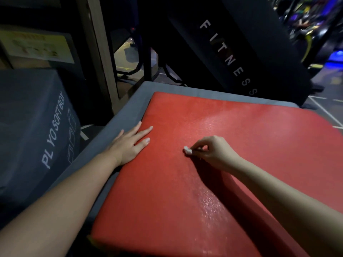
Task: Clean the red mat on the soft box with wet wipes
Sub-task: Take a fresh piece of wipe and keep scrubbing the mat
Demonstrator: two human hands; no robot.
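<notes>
Here the wet wipe (187,150) juts from the right hand (213,152) grip

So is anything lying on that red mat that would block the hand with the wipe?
Nothing visible does. The right hand pinches the wet wipe against the red mat. Only the left hand rests flat near its left edge, apart from the wipe.

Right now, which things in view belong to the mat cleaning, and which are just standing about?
In the job: red mat, grey soft box under it, wet wipe pinched in the right hand, left hand flat on the mat.
Just about: second soft box at left, black FITNESS panel, yellow label.
</notes>
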